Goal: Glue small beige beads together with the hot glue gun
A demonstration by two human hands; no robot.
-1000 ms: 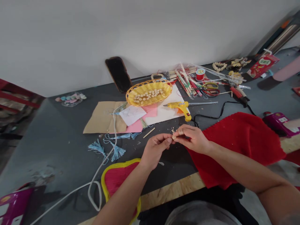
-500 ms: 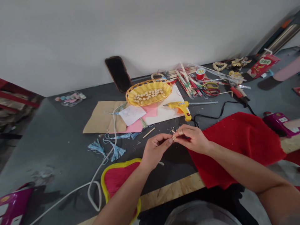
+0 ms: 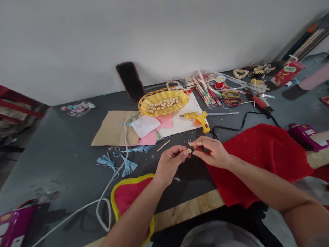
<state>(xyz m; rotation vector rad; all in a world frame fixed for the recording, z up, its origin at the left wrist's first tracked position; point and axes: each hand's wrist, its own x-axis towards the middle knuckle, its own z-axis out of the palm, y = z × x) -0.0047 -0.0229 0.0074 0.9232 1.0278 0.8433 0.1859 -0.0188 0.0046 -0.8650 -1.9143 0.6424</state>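
Note:
My left hand (image 3: pixel 171 161) pinches a small cream flower-shaped piece (image 3: pixel 189 150) between thumb and forefinger. Just right of it, my right hand (image 3: pixel 212 151) has its thumb and forefinger parted, and nothing shows between them. Small loose cream bits (image 3: pixel 189 141) lie on the table by the right fingertips. Beyond the hands, a yellow woven basket (image 3: pixel 144 110) holds several similar flower-shaped pieces. A yellow glue gun (image 3: pixel 196 116) rests on its side above my right hand. The red cloth (image 3: pixel 259 147) lies partly under my right forearm.
Blue tassels (image 3: pixel 128 167) and a white cable (image 3: pixel 125 144) are to the left, with a short stick (image 3: pixel 163 145) nearer. A phone (image 3: pixel 131 81) leans on the wall. Scissors (image 3: pixel 231 97), a red thread spool (image 3: pixel 219 82) and packaged sticks (image 3: pixel 202 91) lie at the back right.
My right thumb and forefinger have come off the small flower-shaped piece and moved slightly apart. The left hand still holds it in nearly the same place.

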